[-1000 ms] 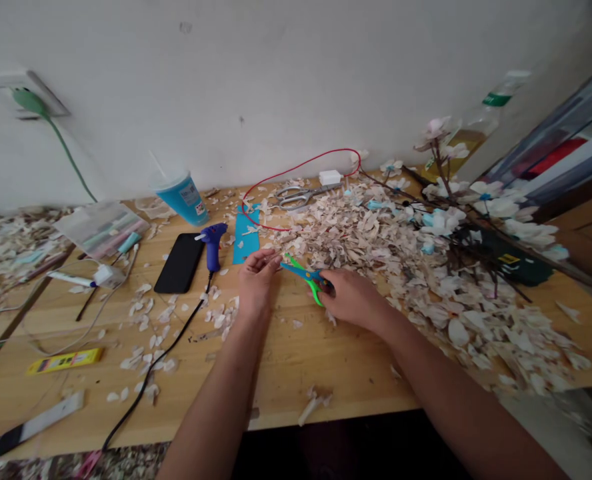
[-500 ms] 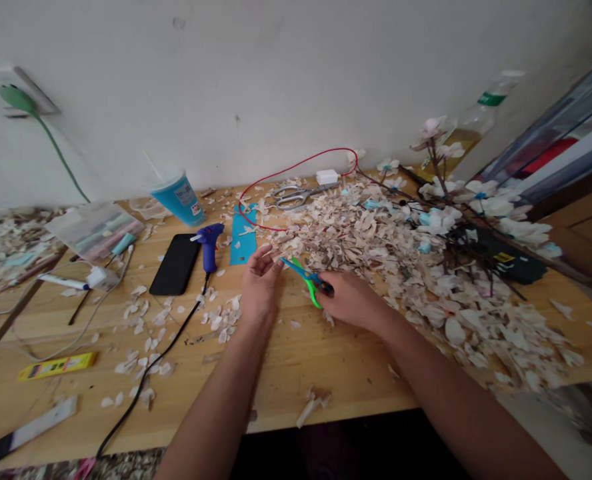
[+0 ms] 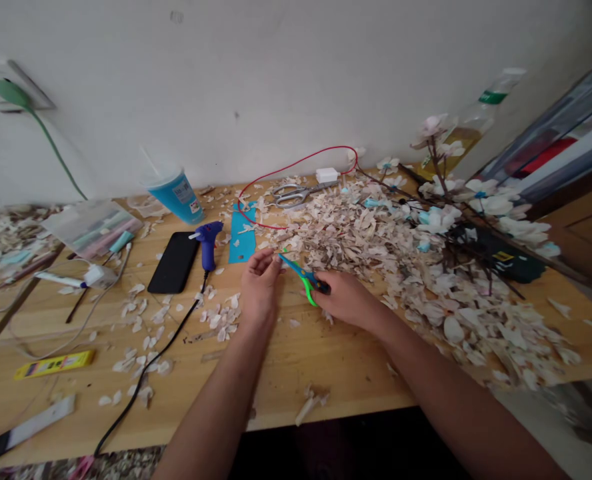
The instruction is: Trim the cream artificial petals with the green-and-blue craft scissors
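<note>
My right hand [image 3: 343,299] is wrapped around the handles of a pair of blue and green scissors [image 3: 296,268]. The scissors' blades point up and left, their tips right at the fingers of my left hand [image 3: 260,283]. That left hand has its thumb and fingertips pressed together; whatever lies between them is too small to make out. Just beyond my left fingers lies a flat blue strip [image 3: 242,240] with a few petals on it. A large heap of dry whitish petals [image 3: 361,230] spreads behind and to the right of both hands.
Left of my hands lie a blue glue gun [image 3: 208,243] and a black phone [image 3: 175,263], with a blue cup [image 3: 177,197] behind. Grey scissors [image 3: 291,193] rest by the wall. A blossom branch [image 3: 476,213] and a bottle [image 3: 469,127] stand at right. A black cord [image 3: 163,357] crosses the table.
The scissors have shifted slightly left, nearer my left fingers, and their blades look closer together. My left fingertips have drawn together. The view has moved a little.
</note>
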Action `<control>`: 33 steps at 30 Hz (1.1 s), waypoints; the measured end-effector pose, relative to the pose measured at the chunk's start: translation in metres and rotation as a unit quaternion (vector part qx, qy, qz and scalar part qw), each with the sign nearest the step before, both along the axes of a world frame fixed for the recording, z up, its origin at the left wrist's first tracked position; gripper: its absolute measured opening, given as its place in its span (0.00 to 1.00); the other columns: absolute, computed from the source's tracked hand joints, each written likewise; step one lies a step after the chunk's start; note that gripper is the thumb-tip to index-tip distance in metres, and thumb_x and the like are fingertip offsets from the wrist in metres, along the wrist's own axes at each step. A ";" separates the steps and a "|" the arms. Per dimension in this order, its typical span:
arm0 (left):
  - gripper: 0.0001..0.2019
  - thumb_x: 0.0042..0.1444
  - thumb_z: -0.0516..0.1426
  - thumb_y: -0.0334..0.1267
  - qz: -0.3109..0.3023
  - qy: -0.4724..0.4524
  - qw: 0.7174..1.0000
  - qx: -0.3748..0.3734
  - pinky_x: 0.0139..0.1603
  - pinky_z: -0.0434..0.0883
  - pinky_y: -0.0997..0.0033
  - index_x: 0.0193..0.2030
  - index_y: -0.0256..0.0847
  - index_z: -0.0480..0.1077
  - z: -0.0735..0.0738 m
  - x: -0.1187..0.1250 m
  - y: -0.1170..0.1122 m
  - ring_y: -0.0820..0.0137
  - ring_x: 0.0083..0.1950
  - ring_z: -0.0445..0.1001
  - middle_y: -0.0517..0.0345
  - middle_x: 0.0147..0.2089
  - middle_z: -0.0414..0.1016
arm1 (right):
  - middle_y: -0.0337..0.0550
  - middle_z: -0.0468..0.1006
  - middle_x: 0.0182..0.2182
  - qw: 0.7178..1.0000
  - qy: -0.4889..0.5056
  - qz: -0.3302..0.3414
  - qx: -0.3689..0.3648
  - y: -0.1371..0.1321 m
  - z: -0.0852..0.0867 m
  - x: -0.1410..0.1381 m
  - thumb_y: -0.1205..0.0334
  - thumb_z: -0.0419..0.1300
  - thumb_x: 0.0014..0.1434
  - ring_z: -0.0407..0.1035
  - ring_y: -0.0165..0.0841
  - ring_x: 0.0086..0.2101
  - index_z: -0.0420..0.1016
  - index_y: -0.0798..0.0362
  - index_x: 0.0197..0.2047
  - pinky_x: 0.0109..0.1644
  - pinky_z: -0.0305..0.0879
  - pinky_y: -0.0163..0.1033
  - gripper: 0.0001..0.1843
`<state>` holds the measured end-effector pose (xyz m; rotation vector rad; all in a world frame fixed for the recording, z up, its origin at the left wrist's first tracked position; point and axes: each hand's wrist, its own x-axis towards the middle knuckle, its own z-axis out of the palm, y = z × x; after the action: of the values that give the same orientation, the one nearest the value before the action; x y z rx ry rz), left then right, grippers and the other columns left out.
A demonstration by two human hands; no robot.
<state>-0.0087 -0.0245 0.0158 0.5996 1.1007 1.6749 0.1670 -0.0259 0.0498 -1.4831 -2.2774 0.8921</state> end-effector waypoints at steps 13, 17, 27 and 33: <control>0.12 0.42 0.70 0.40 -0.064 -0.101 0.992 -0.035 0.38 0.71 0.76 0.30 0.39 0.75 0.006 0.009 -0.004 0.76 0.31 0.74 0.60 0.31 0.78 | 0.39 0.74 0.25 0.999 -0.017 -0.016 0.027 -0.004 -0.007 -0.007 0.57 0.58 0.59 0.63 0.30 0.26 0.69 0.50 0.31 0.29 0.49 0.36 0.08; 0.10 0.47 0.68 0.43 -0.059 -0.003 0.998 -0.011 0.40 0.71 0.74 0.32 0.40 0.76 -0.001 0.008 -0.003 0.74 0.32 0.74 0.60 0.31 0.78 | 0.39 0.74 0.26 0.999 0.007 -0.018 0.028 -0.006 -0.007 -0.008 0.58 0.58 0.59 0.64 0.30 0.27 0.67 0.51 0.31 0.31 0.51 0.35 0.08; 0.10 0.49 0.67 0.44 -0.073 0.053 0.996 0.020 0.38 0.71 0.74 0.33 0.40 0.78 -0.003 0.003 -0.003 0.74 0.31 0.74 0.59 0.31 0.78 | 0.39 0.73 0.27 0.998 0.067 -0.011 0.015 -0.005 -0.009 -0.008 0.61 0.57 0.60 0.63 0.29 0.27 0.68 0.52 0.32 0.32 0.54 0.34 0.05; 0.10 0.47 0.68 0.43 -0.066 0.043 0.997 0.020 0.38 0.71 0.74 0.33 0.40 0.78 -0.001 0.004 -0.003 0.75 0.31 0.74 0.59 0.31 0.79 | 0.38 0.72 0.27 0.996 0.086 -0.015 0.006 -0.004 -0.013 -0.008 0.63 0.56 0.60 0.63 0.29 0.27 0.69 0.52 0.32 0.32 0.55 0.34 0.04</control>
<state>-0.0043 -0.0278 0.0144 0.7598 1.0655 1.5727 0.1590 -0.0295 0.0369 -1.3744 -2.1281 0.9571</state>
